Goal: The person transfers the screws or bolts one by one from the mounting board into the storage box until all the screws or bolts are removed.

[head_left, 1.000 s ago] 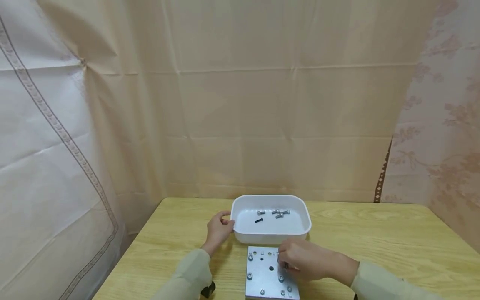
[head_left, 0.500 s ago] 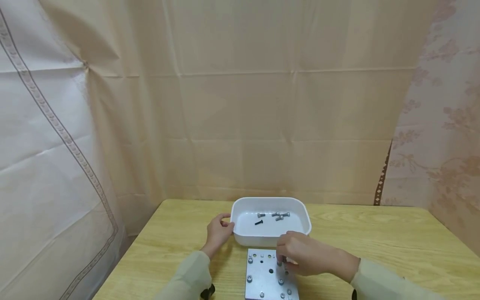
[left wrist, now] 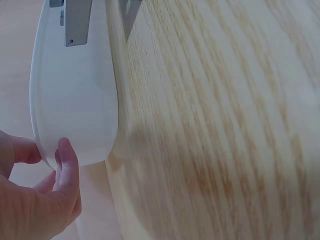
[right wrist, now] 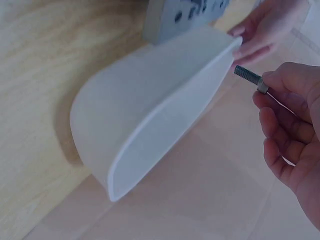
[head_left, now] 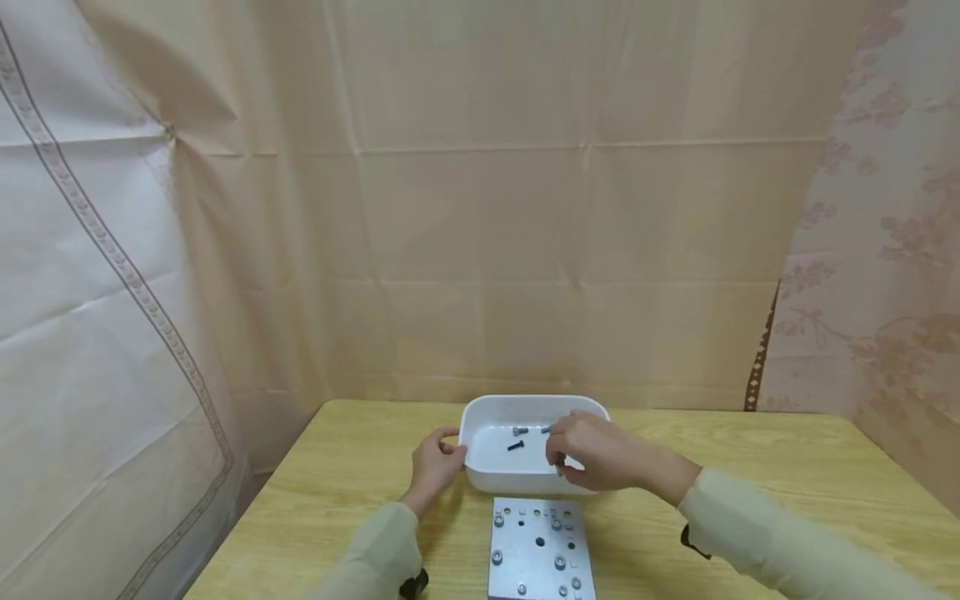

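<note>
One white tray (head_left: 517,482) sits just beyond the metal plate (head_left: 528,570); left hand (head_left: 435,462) pinches the tray's rim, right hand (head_left: 592,450) pinches a silver bolt (right wrist: 250,76) over it. Midway, I'd guess: several bolts (head_left: 559,562) are left in the plate, while bare holes (head_left: 540,542) and a few loose screws (head_left: 515,446), one black, in the tray look like the done part.

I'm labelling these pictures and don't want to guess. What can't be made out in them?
Head view: the right hand hides part of the white tray, so the loose bolts inside can't all be counted.
Head view: the frame's bottom edge cuts off the near end of the metal plate.
Right wrist view: the same hand partly covers the held bolt, so its head isn't fully seen.
</note>
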`<state>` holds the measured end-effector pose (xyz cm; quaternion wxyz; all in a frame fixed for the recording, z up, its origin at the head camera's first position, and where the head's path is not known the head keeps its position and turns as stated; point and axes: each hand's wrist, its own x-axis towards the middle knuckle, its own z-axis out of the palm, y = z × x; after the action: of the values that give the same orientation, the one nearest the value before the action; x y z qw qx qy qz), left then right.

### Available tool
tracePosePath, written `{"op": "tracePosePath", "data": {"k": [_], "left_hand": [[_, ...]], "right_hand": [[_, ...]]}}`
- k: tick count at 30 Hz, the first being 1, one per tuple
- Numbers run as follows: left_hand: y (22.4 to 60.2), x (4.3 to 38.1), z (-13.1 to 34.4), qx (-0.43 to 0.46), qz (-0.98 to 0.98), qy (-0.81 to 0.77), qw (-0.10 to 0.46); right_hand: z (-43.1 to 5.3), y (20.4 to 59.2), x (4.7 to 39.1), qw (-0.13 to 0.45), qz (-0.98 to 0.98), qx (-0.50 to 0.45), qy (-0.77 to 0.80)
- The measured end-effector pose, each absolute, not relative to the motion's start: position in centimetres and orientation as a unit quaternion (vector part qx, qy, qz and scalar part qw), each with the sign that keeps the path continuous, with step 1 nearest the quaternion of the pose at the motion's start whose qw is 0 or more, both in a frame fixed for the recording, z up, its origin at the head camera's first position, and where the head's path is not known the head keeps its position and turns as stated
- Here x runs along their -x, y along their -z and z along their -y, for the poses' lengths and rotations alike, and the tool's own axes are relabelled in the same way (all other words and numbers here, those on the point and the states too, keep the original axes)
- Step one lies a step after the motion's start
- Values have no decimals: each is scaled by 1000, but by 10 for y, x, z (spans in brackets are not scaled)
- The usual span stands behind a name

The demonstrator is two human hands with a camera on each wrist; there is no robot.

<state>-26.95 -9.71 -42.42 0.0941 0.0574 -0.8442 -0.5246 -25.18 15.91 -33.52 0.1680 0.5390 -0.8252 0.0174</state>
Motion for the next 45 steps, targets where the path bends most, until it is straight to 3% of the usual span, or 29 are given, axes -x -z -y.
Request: {"op": "tracePosePath", "data": {"k": [8, 29, 38, 45], "left_hand": [[421, 269, 96, -63, 849, 518, 84], [422, 271, 97, -70, 850, 517, 77], [425, 272, 96, -66, 847, 523, 76], [425, 272, 98, -69, 846, 521, 88]], "right_hand": [[-154, 327, 274, 137, 843, -519, -27], [-133, 321, 315, -20, 903, -427, -48], [-127, 328, 335, -64, 925, -371, -46], [-121, 334, 348, -62, 926, -370, -30]]}}
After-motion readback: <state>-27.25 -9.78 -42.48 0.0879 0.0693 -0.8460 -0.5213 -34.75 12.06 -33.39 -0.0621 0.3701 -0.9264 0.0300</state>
